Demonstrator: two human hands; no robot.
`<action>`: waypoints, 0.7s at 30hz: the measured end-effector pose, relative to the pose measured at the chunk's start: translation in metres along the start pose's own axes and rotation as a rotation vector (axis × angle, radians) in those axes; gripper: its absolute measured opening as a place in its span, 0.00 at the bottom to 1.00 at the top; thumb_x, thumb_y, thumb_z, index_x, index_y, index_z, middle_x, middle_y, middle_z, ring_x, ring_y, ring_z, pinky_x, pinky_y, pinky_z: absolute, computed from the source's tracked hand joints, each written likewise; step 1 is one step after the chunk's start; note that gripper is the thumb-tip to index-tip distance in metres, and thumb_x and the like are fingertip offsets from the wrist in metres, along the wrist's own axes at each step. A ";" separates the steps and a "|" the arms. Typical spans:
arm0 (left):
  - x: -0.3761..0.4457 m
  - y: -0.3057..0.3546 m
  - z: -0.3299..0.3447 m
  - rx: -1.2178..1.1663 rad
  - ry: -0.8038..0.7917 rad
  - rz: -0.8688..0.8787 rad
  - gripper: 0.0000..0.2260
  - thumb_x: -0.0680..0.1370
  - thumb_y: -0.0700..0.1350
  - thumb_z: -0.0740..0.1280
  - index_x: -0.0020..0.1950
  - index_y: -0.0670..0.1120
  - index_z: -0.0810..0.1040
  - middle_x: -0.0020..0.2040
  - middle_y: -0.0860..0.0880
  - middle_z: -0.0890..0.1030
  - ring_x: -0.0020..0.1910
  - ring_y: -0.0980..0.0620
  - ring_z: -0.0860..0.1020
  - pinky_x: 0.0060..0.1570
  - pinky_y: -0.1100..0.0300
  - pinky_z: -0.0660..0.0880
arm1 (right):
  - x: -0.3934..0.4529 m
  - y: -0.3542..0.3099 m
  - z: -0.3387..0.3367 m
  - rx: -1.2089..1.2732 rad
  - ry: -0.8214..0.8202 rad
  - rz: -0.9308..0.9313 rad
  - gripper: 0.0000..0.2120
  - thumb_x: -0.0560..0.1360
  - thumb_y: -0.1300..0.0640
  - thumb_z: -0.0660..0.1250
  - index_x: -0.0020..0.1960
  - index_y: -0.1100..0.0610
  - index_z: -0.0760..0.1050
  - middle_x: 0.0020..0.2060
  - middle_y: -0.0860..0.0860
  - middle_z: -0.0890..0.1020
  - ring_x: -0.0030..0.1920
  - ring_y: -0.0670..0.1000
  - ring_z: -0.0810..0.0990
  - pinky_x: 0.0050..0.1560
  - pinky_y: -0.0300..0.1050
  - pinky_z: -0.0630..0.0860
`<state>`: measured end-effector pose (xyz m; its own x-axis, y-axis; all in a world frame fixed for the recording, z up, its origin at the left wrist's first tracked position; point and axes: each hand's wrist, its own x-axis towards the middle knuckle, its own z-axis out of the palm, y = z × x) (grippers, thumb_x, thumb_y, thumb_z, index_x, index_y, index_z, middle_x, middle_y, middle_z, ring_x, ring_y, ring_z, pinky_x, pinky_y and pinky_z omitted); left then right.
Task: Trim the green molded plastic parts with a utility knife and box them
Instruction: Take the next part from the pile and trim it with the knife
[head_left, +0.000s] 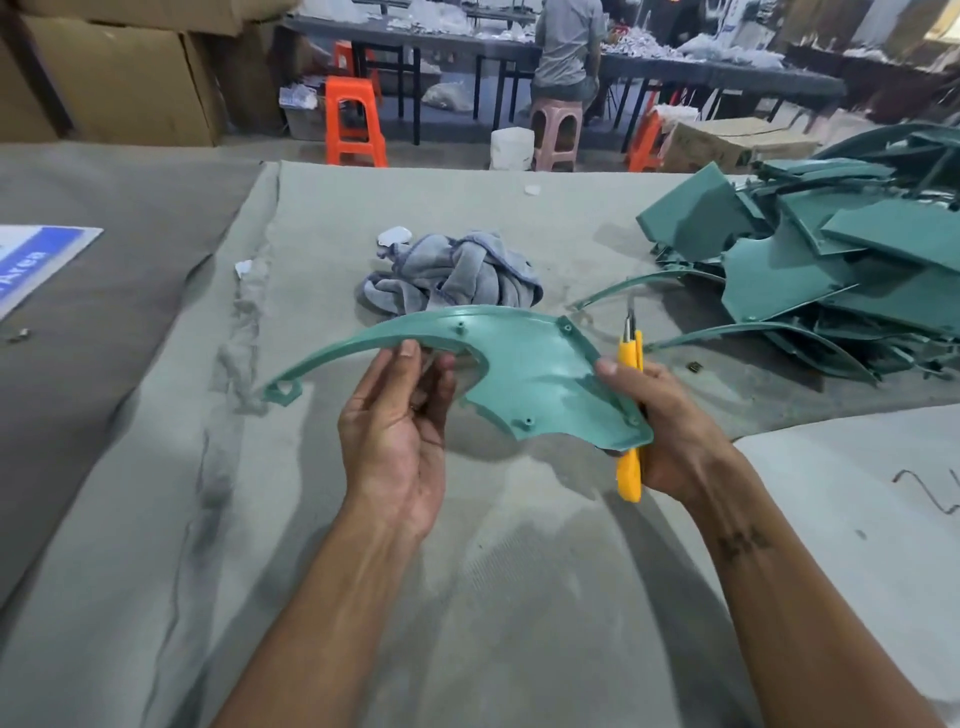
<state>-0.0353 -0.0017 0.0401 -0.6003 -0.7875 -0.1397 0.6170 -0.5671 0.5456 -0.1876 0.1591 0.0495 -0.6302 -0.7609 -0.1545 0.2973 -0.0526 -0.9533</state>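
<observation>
Holding, head view: left hand pinches the green part by its curved arm, above the cloth-covered table.
Right hand: grips the part's wide end together with a yellow utility knife, blade up.
Containers: cardboard box on the floor; contents not visible.
Part look: teal, crescent-shaped, small screw bosses, loop at the thin tip.
Pile: more green parts, far right.
</observation>
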 end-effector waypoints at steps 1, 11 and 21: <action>0.000 -0.001 0.001 0.057 -0.009 0.012 0.10 0.78 0.42 0.70 0.57 0.40 0.82 0.49 0.45 0.86 0.44 0.52 0.84 0.43 0.63 0.81 | 0.003 -0.001 0.006 0.030 -0.004 -0.011 0.10 0.70 0.56 0.78 0.47 0.61 0.86 0.43 0.61 0.86 0.37 0.58 0.85 0.34 0.46 0.80; -0.002 -0.027 -0.003 0.539 -0.144 0.070 0.17 0.70 0.54 0.76 0.48 0.42 0.84 0.52 0.39 0.85 0.54 0.38 0.83 0.60 0.40 0.77 | 0.031 0.031 0.068 0.116 0.158 -0.221 0.18 0.76 0.50 0.76 0.55 0.65 0.84 0.50 0.61 0.88 0.49 0.61 0.88 0.51 0.57 0.85; 0.014 -0.006 -0.012 0.428 0.074 0.298 0.05 0.73 0.46 0.75 0.37 0.49 0.84 0.44 0.44 0.82 0.45 0.44 0.77 0.48 0.43 0.75 | 0.009 0.030 0.013 -0.509 -0.040 -0.685 0.15 0.83 0.43 0.67 0.44 0.53 0.77 0.28 0.52 0.77 0.24 0.53 0.75 0.27 0.42 0.71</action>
<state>-0.0409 -0.0126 0.0249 -0.3834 -0.9233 0.0235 0.4834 -0.1789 0.8569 -0.1749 0.1427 0.0229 -0.5246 -0.6899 0.4988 -0.5049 -0.2196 -0.8347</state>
